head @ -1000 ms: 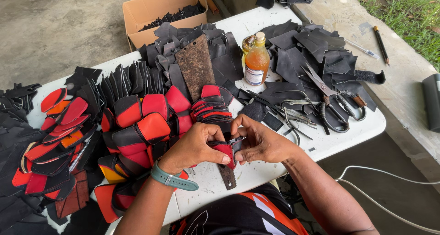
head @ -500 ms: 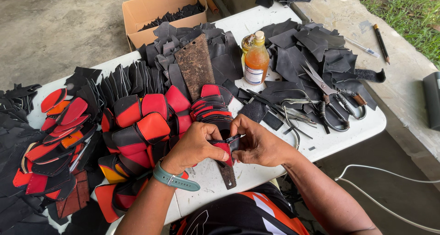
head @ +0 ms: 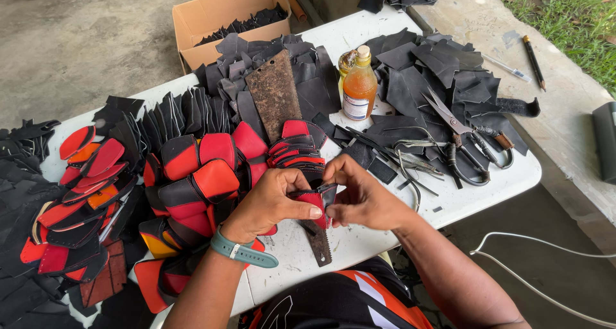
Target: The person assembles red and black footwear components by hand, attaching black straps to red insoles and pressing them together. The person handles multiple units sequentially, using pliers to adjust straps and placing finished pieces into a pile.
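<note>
Here, nearest the camera, both hands are working one small red and black leather piece (head: 316, 199) over the front edge of the white table (head: 487, 181), just above a rusty flat file (head: 319, 242) lying on the tabletop. The left hand (head: 266, 204), a teal watch (head: 240, 252) on its wrist, is pinching the piece from the left with thumb and fingertips closed narrowly on it, and the right hand (head: 362, 197) is pinching its right edge in the same tight way. Compared with a second ago the hands are sitting a touch closer together and the piece is looking slightly more folded between them (a small change, so the shaping seems to be under way rather than finished). The piece is lying with its long axis roughly left to right between the two grips, red face toward the camera; which end is its toe I cannot tell. Further out, finished red and black pieces (head: 199, 168) are fanning across the table's left side. Beyond them a large rusty blade (head: 276, 91) is pointing away, beside an amber bottle (head: 359, 85), black scissors (head: 459, 133) and black offcuts (head: 443, 66). Farthest, a cardboard box (head: 221, 14) is holding more black scraps.
</note>
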